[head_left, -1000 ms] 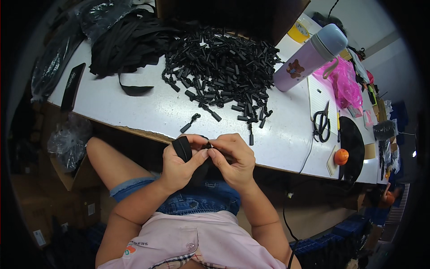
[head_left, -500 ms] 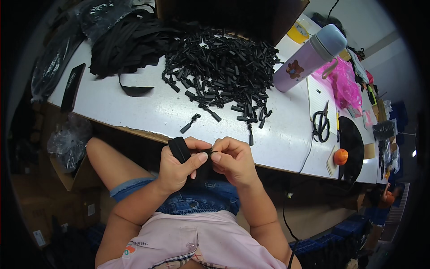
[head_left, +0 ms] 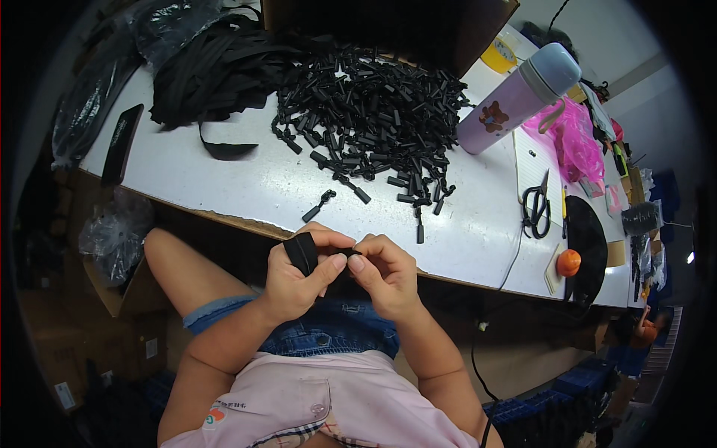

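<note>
Flat black fabric strip with a pale line along its middle, likely zipper tape [head_left: 301,254], sits in the left hand [head_left: 295,287], looped over the fingers, in front of the front edge of the glossy white table [head_left: 254,179]. Left hand is curled, thumb and index pinching at its tips; right hand [head_left: 388,284] is narrow, thumb against curled index, gripping a small dark piece [head_left: 354,252] between the two hands. Can't tell whether that piece is the strip's end or a separate part; fingertips hide most of it. Strip looks light, soft and bendy, not fragile, probably low slip; best held flat across its width, close to the end, since a free length would likely flop. Small piece calls for a fingertip pinch. Heap of small black zipper pulls with stick-like tabs and knobbly ends [head_left: 373,112]: likely light, stiff, smooth; take by the tab. One loose black pull [head_left: 320,205] lies apart, nearest the hands. Tangled bundle of matte black strips [head_left: 209,71] at left, limp and ribbon-like. Lilac cylindrical bottle with blue cap [head_left: 508,104], smooth, rigid; black-handled scissors [head_left: 536,213], hard; crumpled pink plastic bag [head_left: 575,145], thin.
</note>
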Demonstrator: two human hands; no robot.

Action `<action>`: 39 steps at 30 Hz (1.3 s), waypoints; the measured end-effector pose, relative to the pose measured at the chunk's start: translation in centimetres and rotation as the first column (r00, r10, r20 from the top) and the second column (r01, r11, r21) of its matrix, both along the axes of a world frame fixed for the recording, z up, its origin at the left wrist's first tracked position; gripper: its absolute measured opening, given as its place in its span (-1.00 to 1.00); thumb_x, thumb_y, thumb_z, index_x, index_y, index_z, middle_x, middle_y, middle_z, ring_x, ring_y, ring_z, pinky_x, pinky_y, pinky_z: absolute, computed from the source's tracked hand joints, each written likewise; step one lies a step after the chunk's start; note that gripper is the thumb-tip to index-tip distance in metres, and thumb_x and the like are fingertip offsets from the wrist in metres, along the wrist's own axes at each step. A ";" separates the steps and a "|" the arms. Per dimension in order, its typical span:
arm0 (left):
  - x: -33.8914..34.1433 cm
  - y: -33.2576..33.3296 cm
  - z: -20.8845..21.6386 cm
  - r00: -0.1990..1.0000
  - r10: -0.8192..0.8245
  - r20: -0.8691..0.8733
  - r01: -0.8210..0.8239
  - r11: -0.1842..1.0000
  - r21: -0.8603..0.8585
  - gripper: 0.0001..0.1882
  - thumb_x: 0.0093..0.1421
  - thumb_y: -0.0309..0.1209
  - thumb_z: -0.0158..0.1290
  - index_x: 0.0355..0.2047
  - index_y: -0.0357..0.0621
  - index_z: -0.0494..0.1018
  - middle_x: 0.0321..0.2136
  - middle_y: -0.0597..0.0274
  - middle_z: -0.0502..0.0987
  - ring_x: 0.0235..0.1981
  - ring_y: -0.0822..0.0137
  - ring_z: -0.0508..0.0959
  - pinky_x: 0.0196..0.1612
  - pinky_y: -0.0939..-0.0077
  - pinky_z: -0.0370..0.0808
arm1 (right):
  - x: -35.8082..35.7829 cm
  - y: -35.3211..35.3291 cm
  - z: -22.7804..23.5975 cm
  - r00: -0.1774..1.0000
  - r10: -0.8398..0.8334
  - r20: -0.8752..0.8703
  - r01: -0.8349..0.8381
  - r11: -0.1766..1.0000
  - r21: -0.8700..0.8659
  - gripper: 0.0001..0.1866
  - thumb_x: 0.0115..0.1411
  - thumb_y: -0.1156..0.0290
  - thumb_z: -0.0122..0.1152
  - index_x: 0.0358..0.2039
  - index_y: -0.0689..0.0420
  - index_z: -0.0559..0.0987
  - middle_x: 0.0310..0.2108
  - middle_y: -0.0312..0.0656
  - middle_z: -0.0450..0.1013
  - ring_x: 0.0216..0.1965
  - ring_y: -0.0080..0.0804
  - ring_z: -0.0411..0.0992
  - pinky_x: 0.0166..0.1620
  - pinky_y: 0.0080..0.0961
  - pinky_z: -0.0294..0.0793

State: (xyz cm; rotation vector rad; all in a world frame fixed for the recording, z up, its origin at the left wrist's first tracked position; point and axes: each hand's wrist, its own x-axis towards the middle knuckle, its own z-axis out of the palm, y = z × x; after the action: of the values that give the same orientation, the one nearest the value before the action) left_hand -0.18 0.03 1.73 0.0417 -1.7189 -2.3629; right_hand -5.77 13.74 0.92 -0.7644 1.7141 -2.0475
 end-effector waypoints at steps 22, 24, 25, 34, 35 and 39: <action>0.1 0.0 0.0 1.000 -0.002 -0.007 0.001 0.996 -0.092 -0.84 0.02 -0.57 -0.02 -0.34 -0.30 0.40 -0.49 0.29 0.35 -0.70 0.68 0.30 -0.68 0.84 0.21 | 0.4 0.1 -0.2 0.999 -0.019 0.027 0.018 1.000 0.021 -0.91 0.10 0.49 0.00 -0.44 0.25 0.39 -0.58 -0.35 0.26 -0.58 -0.73 0.15 -0.52 -0.78 0.13; 0.2 -0.1 -0.2 1.000 -0.014 -0.020 0.012 0.994 -0.110 -0.84 0.02 -0.57 -0.02 -0.34 -0.30 0.40 -0.49 0.28 0.35 -0.70 0.67 0.31 -0.68 0.83 0.22 | 0.5 0.2 -0.2 0.998 -0.004 0.071 0.003 1.000 0.017 -0.90 0.11 0.48 -0.01 -0.44 0.25 0.39 -0.58 -0.34 0.27 -0.57 -0.72 0.15 -0.51 -0.78 0.14; 0.2 -0.2 -0.2 0.999 -0.016 -0.045 0.009 0.988 -0.156 -0.84 0.03 -0.56 -0.02 -0.33 -0.29 0.40 -0.49 0.28 0.35 -0.70 0.67 0.31 -0.68 0.83 0.22 | 0.6 0.2 -0.3 0.995 -0.012 0.094 0.012 1.000 0.000 -0.91 0.09 0.49 0.01 -0.44 0.25 0.39 -0.58 -0.33 0.28 -0.57 -0.71 0.16 -0.51 -0.76 0.15; 0.5 -0.1 -0.1 1.000 0.030 -0.004 -0.030 0.990 -0.136 -0.93 0.05 -0.51 0.00 -0.47 -0.27 0.38 -0.52 0.28 0.37 -0.63 0.57 0.32 -0.57 0.77 0.25 | -0.2 0.1 1.2 0.938 -0.084 -0.337 0.120 0.989 0.087 -0.87 -0.09 0.54 0.16 -0.49 0.25 0.42 -0.61 -0.25 0.32 -0.68 -0.65 0.19 -0.64 -0.76 0.13; 0.5 -0.1 -0.2 0.997 0.031 -0.067 -0.045 0.978 -0.202 -0.93 0.05 -0.50 0.00 -0.49 -0.26 0.36 -0.52 0.29 0.36 -0.59 0.55 0.32 -0.51 0.73 0.27 | -0.4 0.2 1.4 0.967 -0.006 -0.254 0.039 0.991 0.125 -0.88 -0.10 0.54 0.17 -0.52 0.25 0.43 -0.62 -0.26 0.32 -0.70 -0.66 0.18 -0.65 -0.77 0.12; 0.6 -0.3 -0.1 0.999 0.012 -0.046 -0.018 0.992 -0.128 -0.91 0.07 -0.48 -0.02 -0.49 -0.26 0.35 -0.54 0.29 0.36 -0.51 0.54 0.31 -0.42 0.69 0.27 | -0.4 0.2 1.9 0.931 0.166 -0.326 -0.067 0.954 0.294 -0.89 -0.09 0.50 0.15 -0.56 0.23 0.41 -0.67 -0.24 0.27 -0.72 -0.53 0.21 -0.65 -0.65 0.16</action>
State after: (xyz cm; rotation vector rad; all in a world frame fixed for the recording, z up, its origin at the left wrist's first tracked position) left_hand 0.43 -0.29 1.59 -0.0192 -1.8389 -2.2197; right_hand -6.21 13.92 2.77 -1.1544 2.0318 -1.6128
